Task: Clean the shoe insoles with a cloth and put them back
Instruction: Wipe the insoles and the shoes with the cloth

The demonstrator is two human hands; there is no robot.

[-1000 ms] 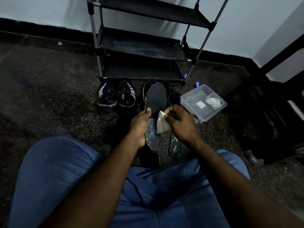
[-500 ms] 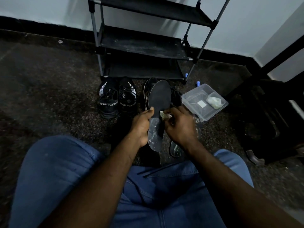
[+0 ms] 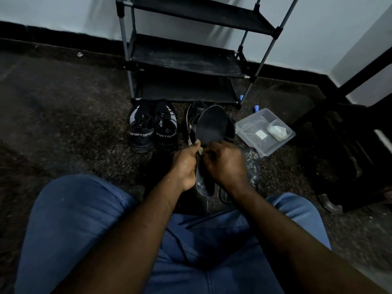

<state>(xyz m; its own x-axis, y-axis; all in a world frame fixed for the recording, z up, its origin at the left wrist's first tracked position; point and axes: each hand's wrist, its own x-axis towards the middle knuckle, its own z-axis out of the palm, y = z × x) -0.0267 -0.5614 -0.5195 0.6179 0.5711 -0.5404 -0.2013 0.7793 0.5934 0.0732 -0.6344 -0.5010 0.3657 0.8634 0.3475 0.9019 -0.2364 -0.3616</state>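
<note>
Head view: L hand (image 3: 184, 164) grips the dark insole (image 3: 212, 124) at its left edge, thumb on top. R hand (image 3: 224, 164) is bunched tight on a pale cloth (image 3: 200, 151), only a scrap showing betw. the hands, pressed to the insole mid-length. Insole is held in front of the knees, toe end toward the shoe rack (image 3: 186, 58), heel end toward the lap. Black shoe (image 3: 194, 115) on floor behind it. Pair of black "SPORT" sneakers (image 3: 152, 128) just left. Clear plastic tub (image 3: 250, 126) at right, w/ white bits inside.
</note>
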